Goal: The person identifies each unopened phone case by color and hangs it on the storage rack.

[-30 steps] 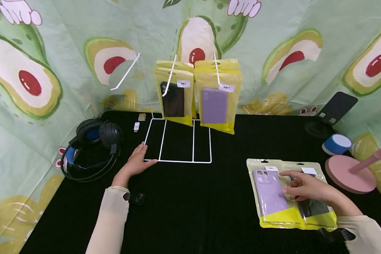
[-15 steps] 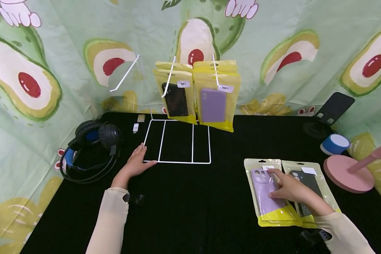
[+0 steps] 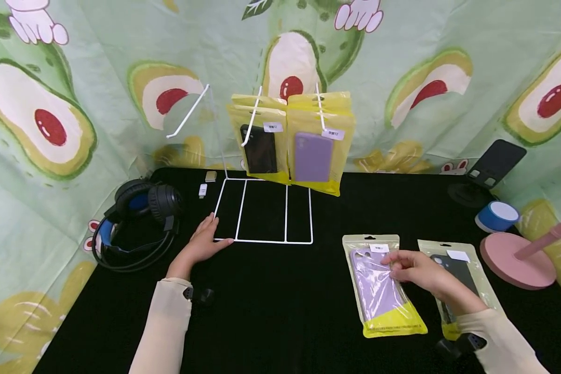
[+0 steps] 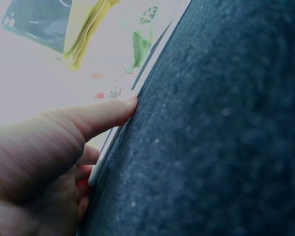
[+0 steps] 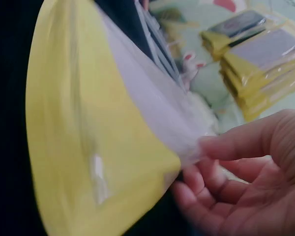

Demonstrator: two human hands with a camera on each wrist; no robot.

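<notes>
My right hand (image 3: pixel 413 270) pinches the right edge of a clear-and-yellow zip pouch (image 3: pixel 392 324) with a purple phone case (image 3: pixel 376 291) inside. Thumb and fingertips meet on its edge in the right wrist view, where the pouch (image 5: pixel 103 147) looks tilted. A second pouch (image 3: pixel 467 254), holding a black phone case (image 3: pixel 458 272), lies under my right forearm, partly hidden. My left hand (image 3: pixel 201 244) rests at the front left corner of a white wire rack (image 3: pixel 266 241). In the left wrist view its straight thumb (image 4: pixel 108 115) touches the wire, with the other fingers partly hidden behind.
Yellow pouches with black (image 3: pixel 259 150) and purple (image 3: pixel 313 156) cases hang from two rack hooks; the left hook (image 3: pixel 187 111) is bare. Headphones (image 3: pixel 140 218) lie at left. A pink stand base (image 3: pixel 516 262), blue-and-white round object (image 3: pixel 497 215) and phone stand (image 3: pixel 483 176) stand at right.
My right hand has moved left from above the pouches, taken the purple-case pouch by its edge and shifted it left, apart from the black-case pouch. The left hand stays put.
</notes>
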